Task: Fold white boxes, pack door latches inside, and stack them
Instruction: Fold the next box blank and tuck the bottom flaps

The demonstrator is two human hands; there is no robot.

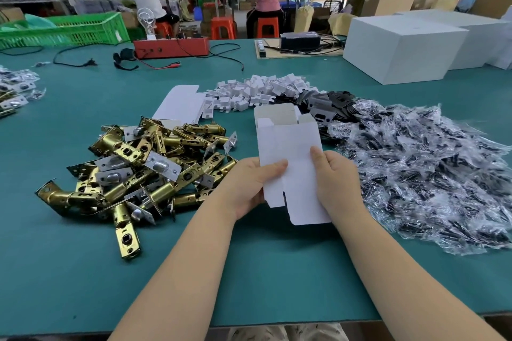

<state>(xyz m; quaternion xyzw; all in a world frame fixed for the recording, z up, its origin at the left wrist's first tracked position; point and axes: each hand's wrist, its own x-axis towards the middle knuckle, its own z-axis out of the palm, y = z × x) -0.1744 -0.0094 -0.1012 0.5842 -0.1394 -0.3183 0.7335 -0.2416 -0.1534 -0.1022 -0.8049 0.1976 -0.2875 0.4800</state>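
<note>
You hold one white box above the green table, and it is only partly formed: its body is opened into a sleeve, the far end stands open with its flaps up, and the near end's tuck flap hangs loose towards you. Your left hand grips the box's left lower edge, thumb on the face and fingers curled behind; your right hand grips the right edge the same way, thumb pressed on the front panel. No latch appears to be in this box yet. The door latches lie in a brass-coloured heap just to your left, waiting to be packed, and beyond them a few flat box blanks rest unfolded on the table. Small white card pieces and dark plates lie past the box, and a spread of clear bagged parts covers the table on your right. I see no small packed boxes stacked anywhere near you, so judge the job as early: close the near end, load a latch, shut the top, then start the stack.
</note>
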